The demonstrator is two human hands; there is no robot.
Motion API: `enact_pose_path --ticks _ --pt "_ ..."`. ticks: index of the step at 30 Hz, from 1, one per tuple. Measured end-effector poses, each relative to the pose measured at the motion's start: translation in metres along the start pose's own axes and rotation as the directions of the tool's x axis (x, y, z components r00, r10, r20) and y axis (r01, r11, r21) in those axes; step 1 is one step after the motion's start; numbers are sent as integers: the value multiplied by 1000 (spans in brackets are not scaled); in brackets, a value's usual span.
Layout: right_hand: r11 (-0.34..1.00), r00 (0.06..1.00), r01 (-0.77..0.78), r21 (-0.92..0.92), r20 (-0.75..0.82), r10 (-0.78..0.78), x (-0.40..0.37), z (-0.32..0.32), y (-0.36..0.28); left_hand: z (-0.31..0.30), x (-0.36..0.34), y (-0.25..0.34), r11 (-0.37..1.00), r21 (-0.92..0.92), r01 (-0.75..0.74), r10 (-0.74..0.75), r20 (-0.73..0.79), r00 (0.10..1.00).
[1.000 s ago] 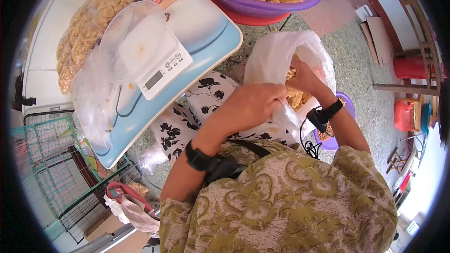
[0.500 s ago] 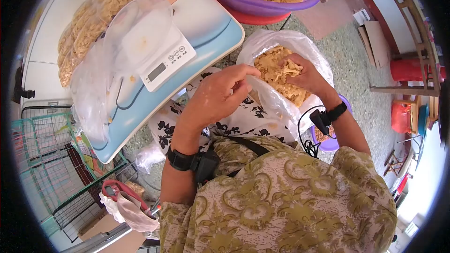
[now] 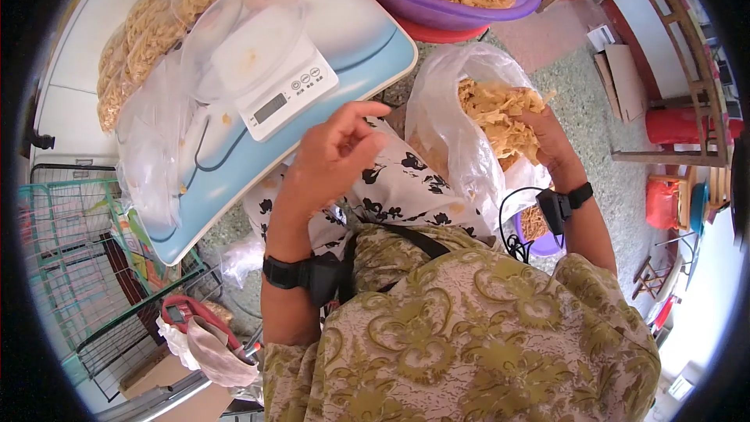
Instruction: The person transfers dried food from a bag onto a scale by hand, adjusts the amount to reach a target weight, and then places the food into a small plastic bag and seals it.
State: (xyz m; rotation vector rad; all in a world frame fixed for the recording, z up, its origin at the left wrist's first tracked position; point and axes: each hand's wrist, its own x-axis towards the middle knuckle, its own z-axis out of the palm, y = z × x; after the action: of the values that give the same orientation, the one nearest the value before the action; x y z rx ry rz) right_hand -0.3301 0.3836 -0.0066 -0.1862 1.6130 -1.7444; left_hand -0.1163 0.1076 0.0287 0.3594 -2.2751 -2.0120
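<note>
My right hand point(image 3: 551, 139) is closed on a big handful of pale yellow dried flakes point(image 3: 508, 121), above the mouth of a clear plastic bag point(image 3: 441, 101). More flakes show inside the bag. My left hand point(image 3: 332, 158) is in the air over my lap, near the table edge, with index finger and thumb apart and nothing between them. On the table, left of that hand, stands a white digital kitchen scale point(image 3: 291, 94) carrying a clear round bowl point(image 3: 242, 19). The numbers on its display are too small to read.
Filled bags of flakes point(image 3: 148, 35) and thin plastic bags point(image 3: 152, 152) lie on the blue-and-white table point(image 3: 351, 59). A purple basin point(image 3: 449, 12) heaped with flakes stands behind. Another purple basin point(image 3: 547, 244) is on the floor at right. Green wire racks point(image 3: 70, 266) stand at left.
My right hand has lifted the flakes up and to the right, out of the bag. My left hand has drawn back leftward from the bag, whose near side now stands taller.
</note>
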Motion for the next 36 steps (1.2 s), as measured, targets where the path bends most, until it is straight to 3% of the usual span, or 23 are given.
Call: enact_pose_path --ticks 7,9,10,12,15,18,27,36 --pt "974 997 -66 218 55 56 -6 -5 -10 -39 -27 1 985 -168 31 -77 -270 960" --pt "975 996 -72 212 72 58 -6 -11 -11 -47 -32 1 981 -193 -21 -69 -447 892" --pt "975 996 -72 210 72 57 -7 -12 -12 -50 -35 1 981 -195 -22 -69 -449 891" --pt "972 998 -46 230 61 32 -9 -14 -16 -57 -38 0 961 -272 -57 -117 -580 806" --pt "932 984 -111 346 168 55 -9 -34 -15 -67 -43 -8 929 -334 -159 -99 -639 763" --pt "941 992 -52 334 122 12 -13 -36 -18 -74 -45 -14 919 -342 -195 -118 -712 692" --pt "914 982 -40 403 187 -40 -28 -20 -52 -76 -43 -14 885 -418 -206 -218 -763 609" --pt "919 926 6 394 345 -153 -19 5 -83 -80 -45 -18 855 -455 -248 -237 -769 593"
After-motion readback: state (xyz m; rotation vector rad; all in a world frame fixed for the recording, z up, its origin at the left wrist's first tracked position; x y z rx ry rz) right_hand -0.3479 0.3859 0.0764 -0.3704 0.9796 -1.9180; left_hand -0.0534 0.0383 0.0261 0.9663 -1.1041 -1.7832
